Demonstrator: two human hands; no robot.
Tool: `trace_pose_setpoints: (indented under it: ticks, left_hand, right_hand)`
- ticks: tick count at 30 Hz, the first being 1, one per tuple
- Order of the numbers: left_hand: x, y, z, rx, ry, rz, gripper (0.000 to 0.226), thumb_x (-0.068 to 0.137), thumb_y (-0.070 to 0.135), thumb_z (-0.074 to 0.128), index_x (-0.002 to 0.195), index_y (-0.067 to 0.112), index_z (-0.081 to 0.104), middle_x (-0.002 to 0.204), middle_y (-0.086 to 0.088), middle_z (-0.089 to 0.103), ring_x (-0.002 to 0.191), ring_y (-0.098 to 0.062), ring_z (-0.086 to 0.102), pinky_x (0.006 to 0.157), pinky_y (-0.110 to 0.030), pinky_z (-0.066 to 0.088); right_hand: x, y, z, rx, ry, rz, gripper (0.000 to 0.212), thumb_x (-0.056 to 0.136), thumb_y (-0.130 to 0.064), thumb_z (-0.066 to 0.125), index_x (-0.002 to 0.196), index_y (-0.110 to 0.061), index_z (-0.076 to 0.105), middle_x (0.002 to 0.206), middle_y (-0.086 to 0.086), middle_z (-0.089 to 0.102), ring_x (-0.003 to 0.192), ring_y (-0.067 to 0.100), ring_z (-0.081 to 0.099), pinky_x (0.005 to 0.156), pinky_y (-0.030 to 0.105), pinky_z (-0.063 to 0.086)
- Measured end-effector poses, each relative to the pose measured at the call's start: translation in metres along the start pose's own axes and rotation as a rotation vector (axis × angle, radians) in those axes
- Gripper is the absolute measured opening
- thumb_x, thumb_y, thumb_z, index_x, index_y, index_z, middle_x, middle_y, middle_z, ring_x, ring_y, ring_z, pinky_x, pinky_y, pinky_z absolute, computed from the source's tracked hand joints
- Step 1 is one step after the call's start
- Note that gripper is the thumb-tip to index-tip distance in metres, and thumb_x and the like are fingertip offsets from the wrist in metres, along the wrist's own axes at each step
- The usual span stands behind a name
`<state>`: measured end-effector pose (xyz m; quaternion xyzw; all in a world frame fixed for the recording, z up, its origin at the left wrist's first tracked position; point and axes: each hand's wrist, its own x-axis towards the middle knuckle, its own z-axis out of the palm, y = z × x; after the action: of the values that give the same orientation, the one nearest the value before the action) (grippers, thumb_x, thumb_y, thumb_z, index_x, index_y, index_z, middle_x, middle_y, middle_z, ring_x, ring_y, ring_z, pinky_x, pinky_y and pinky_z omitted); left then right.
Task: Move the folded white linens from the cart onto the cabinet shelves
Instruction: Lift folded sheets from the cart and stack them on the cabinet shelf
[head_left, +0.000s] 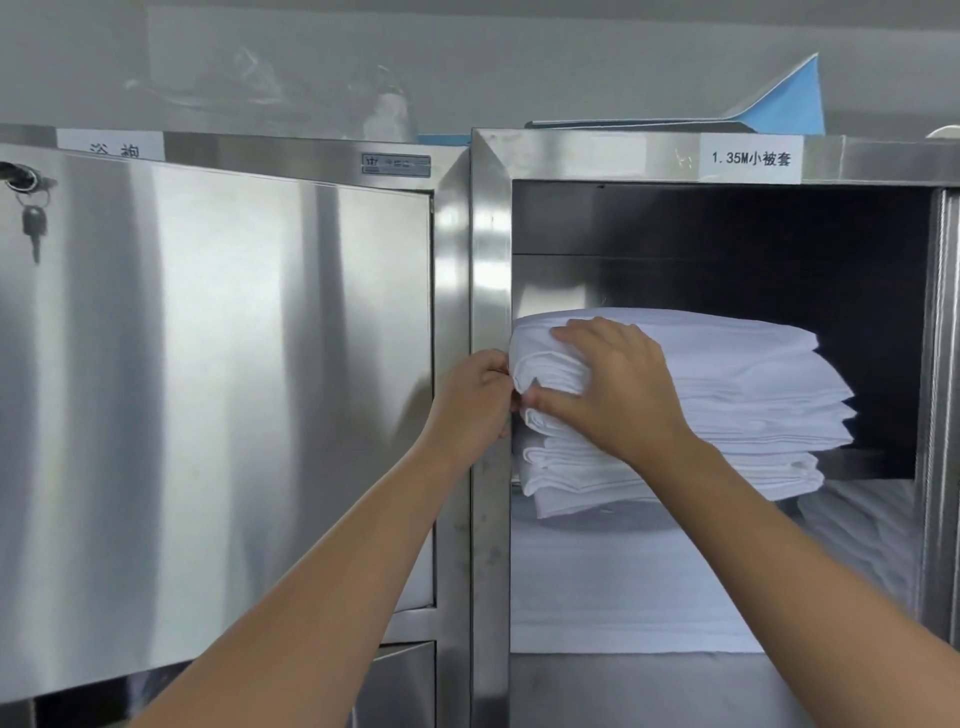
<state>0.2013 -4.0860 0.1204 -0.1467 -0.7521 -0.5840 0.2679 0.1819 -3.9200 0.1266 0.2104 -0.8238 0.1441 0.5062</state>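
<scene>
Item one: a stack of folded white linens (727, 395), lying flat on the upper shelf (862, 465) of an open stainless steel cabinet (491, 260). We note its long axis runs left to right across the opening, with the rounded folded edges facing the left front corner and the looser layered edges toward the right. The front of the stack overhangs the shelf lip slightly.

Item two: our right hand (618, 384), laid over the stack's left front corner. The fingers spread across the top layer while the thumb tucks in between layers on the front face, so we pinch the upper few folds. The linens extend away from this hand to the right and back into the cabinet.

Item three: our left hand (475, 397), at the cabinet's left upright, just beside the stack's left end. Its fingers curl toward the folded edges; they are hidden behind the frame and the cloth, so we cannot tell whether they grip anything.

Item four: more white linen (613, 587) on the shelf below, filling most of that compartment.

Item five: a label (750, 158) above the opening reading "1.35M" with further characters.

Item six: a closed steel door (208, 389) to the left, with a key (34, 228) hanging from its lock.

Item seven: a blue folded sheet (795, 98) resting on the cabinet top.
</scene>
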Motion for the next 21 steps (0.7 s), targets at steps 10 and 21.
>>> trace_pose_setpoints:
  ticks: [10,21]
  left_hand:
    - [-0.003,-0.008,-0.003,0.083,-0.016,0.101,0.017,0.095,0.011,0.058,0.103,0.013,0.071,0.084,0.005,0.074,0.061,0.006,0.059,0.061,-0.010,0.044]
    - [-0.002,-0.007,-0.005,0.246,-0.023,0.163,0.020,0.092,0.022,0.065,0.111,0.023,0.072,0.096,0.012,0.076,0.082,0.006,0.065,0.072,-0.006,0.046]
  right_hand:
    - [0.002,-0.002,-0.009,-0.008,0.156,0.021,0.023,0.095,-0.015,0.055,0.111,-0.015,0.071,0.091,0.010,0.074,0.084,0.036,0.065,0.068,0.036,0.044]
    - [0.005,0.000,-0.017,0.171,0.179,0.034,0.021,0.101,-0.026,0.052,0.102,-0.019,0.072,0.082,0.001,0.071,0.075,0.024,0.060,0.062,0.032,0.040]
